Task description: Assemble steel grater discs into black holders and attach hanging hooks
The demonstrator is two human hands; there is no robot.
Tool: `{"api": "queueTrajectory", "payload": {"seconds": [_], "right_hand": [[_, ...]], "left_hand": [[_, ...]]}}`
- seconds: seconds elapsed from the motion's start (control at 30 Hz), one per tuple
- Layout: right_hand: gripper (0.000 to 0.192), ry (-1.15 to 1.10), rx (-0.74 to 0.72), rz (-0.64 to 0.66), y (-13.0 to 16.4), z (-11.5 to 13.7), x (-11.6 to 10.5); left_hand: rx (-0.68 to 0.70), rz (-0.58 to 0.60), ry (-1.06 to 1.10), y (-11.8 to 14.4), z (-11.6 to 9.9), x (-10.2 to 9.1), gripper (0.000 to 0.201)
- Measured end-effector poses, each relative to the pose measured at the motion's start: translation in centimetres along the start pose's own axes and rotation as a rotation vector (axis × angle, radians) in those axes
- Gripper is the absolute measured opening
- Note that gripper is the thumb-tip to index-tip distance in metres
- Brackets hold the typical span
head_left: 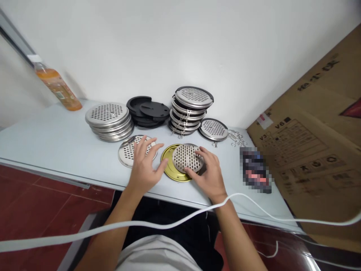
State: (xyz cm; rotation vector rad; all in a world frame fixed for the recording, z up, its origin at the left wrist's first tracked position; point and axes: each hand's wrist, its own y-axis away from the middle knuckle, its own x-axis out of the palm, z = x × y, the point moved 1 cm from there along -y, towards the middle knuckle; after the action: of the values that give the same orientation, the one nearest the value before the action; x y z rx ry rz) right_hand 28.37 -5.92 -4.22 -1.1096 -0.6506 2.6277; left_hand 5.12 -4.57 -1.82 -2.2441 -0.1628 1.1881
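Observation:
My right hand (209, 173) has its thumb and fingers on the near and right edges of a small perforated metal disc (186, 157). That disc lies over a gold-coloured round lid (167, 165), covering much of it and set off toward the right. My left hand (147, 165) is held with its fingers apart and nothing in it, its thumb close to the lid's left rim. Partly hidden behind the left fingers, a larger perforated metal plate (126, 153) rests on the table.
Along the wall stand a stack of perforated metal plates (108, 113), black plastic rings (141, 113), a clipped stack (193, 98), a single black-rimmed plate (214, 130) and loose wire clips (238, 138). A bottle (59, 86) is far left; a cardboard box (313, 139) borders the right. A white cable (158, 226) crosses in front.

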Motion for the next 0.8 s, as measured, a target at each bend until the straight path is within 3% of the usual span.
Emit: {"api": "queueTrajectory", "payload": {"seconds": [0.2, 0.43, 0.53, 0.63, 0.8], "right_hand": [[0.055, 0.019, -0.001, 0.054, 0.3, -0.5, 0.1], [0.057, 0.021, 0.004, 0.092, 0.0, 0.1, 0.4], [0.055, 0.025, 0.015, 0.098, 0.0, 0.1, 0.4], [0.056, 0.010, 0.019, 0.106, -0.1, 0.0, 0.3], [0.058, -0.012, 0.007, 0.112, -0.2, 0.2, 0.0]], "left_hand": [[0.029, 0.298, -0.070, -0.2, -0.2, 1.7, 0.052], [-0.027, 0.266, -0.127, 0.1, -0.5, 1.6, 0.070], [0.035, 0.324, -0.128, 0.2, -0.4, 1.6, 0.075], [0.092, 0.396, -0.105, 0.2, -0.2, 1.4, 0.093], [0.090, 0.433, -0.091, 0.2, 0.0, 1.3, 0.111]]}}
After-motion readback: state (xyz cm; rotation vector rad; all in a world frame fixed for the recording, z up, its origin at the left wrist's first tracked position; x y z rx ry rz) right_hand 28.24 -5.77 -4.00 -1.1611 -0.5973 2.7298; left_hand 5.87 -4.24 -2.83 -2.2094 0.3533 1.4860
